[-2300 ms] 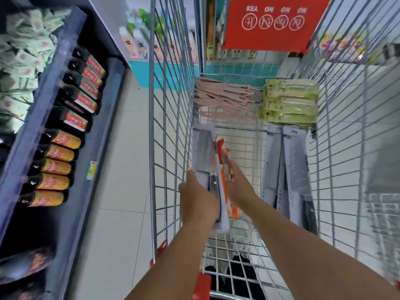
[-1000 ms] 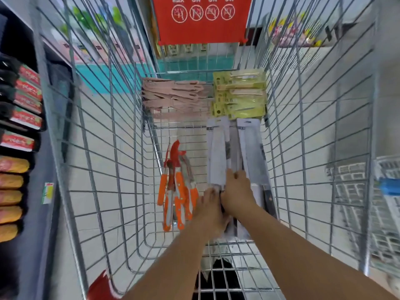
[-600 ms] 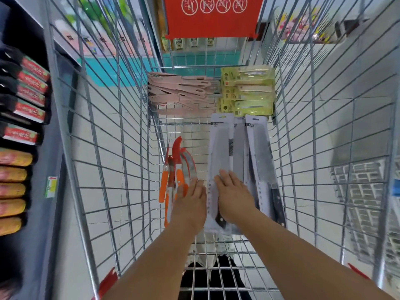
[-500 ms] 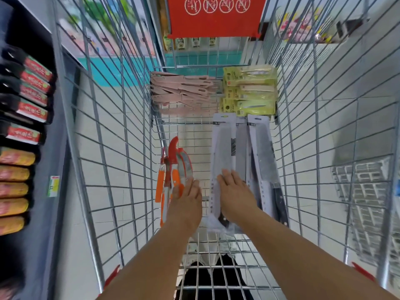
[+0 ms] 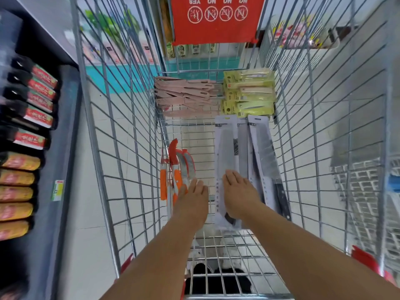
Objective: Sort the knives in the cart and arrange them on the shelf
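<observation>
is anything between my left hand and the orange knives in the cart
Nothing visible. The left hand is already at the orange knives, its straight fingers against them, inside the cart. The right hand rests on the grey knife packs.

You're looking into a silver wire-grid cart holding orange-handled curved knives, grey-and-white packaged kitchen knives, pale pink knives and yellow-green packaged knives, under a red sign with white circle symbols, beside dark red-labelled bottles.
</observation>
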### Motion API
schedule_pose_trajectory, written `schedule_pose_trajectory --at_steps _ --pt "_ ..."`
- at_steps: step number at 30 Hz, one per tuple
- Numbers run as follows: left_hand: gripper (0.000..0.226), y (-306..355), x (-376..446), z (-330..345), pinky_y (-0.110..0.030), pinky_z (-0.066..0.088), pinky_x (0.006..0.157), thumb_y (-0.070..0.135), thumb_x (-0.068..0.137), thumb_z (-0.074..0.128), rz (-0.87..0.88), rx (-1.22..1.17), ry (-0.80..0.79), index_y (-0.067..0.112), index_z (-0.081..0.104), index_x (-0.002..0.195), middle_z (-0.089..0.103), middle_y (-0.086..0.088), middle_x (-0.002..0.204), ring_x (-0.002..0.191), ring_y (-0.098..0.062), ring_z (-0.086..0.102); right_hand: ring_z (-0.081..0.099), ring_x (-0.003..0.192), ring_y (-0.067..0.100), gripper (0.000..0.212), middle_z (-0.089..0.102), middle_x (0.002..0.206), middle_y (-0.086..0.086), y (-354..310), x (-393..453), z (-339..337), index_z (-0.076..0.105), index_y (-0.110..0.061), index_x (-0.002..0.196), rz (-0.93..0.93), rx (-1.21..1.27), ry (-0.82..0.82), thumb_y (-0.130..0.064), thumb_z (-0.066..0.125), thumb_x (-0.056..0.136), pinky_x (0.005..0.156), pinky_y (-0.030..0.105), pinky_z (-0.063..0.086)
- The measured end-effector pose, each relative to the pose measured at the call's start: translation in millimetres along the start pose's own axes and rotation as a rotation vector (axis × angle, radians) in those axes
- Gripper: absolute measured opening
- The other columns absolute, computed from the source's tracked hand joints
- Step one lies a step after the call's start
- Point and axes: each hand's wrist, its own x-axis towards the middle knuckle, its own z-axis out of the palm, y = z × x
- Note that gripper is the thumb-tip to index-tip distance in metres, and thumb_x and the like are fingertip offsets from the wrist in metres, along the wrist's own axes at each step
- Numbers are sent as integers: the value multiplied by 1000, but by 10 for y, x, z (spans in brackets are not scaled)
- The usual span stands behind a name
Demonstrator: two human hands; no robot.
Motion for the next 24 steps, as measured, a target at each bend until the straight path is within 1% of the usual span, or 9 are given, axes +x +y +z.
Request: schedule_pose_trajectory --at_steps 2,4,6,11,15,17,20,22,24 --pt "66 24 -2 -42 -44 4 120 1 92 41 -7 -8 24 8 10 150 9 -9 158 147 -27 -1 -7 148 24 72 -12 160 8 27 -32 8 -3 -6 152 -18 22 20 -10 40 95 119 38 3" --pt "66 50 -24 -77 -43 10 119 1 90 44 -17 -13 61 8 15 149 20 -11 155 145 -28 10 2 147 24 72 0 160 7 48 -87 2 4 -8 152 -41 68 72 -10 46 93 119 36 9" --pt "68 78 -78 -133 -41 14 119 1 88 46 -41 -42 92 9 17 148 26 -11 152 142 -28 19 9 146 24 69 8 159 6 60 -165 -53 11 -9 151 -61 102 119 -9 46 92 118 36 14" --pt "66 195 -333 -463 -37 23 114 7 91 50 -110 -122 187 11 18 149 29 -12 151 139 -28 25 9 146 22 60 10 160 4 76 -467 -350 14 -12 151 -83 195 191 -23 41 98 119 37 13" --pt "65 290 -577 -705 -41 31 112 12 92 50 -174 -169 250 13 18 149 14 -18 156 142 -34 20 13 145 21 59 16 158 4 75 -793 -606 18 -12 150 -106 234 279 -30 41 98 119 37 16" --pt "65 349 -678 -775 -42 34 110 14 92 50 -192 -200 272 15 18 149 13 -17 157 143 -34 18 12 146 21 62 15 158 4 81 -966 -702 13 -12 151 -106 249 299 -32 40 99 119 37 15" --pt "61 484 -777 -845 -45 40 105 17 96 44 -200 -336 278 21 15 150 9 -13 158 144 -34 17 15 145 23 67 18 157 5 133 -1139 -749 7 -15 153 -76 319 340 -33 42 99 118 39 16" --pt "64 617 -773 -837 -44 44 100 15 97 42 -171 -442 261 25 10 151 14 -9 157 140 -31 28 17 144 24 68 21 156 7 201 -1191 -715 7 -15 153 -37 360 365 -32 43 98 117 39 18" --pt "68 780 -712 -769 -42 43 100 14 97 44 -134 -495 220 27 7 152 24 -7 154 134 -28 39 19 143 25 69 22 155 8 279 -1217 -663 7 -15 153 20 404 368 -30 44 97 117 39 20"
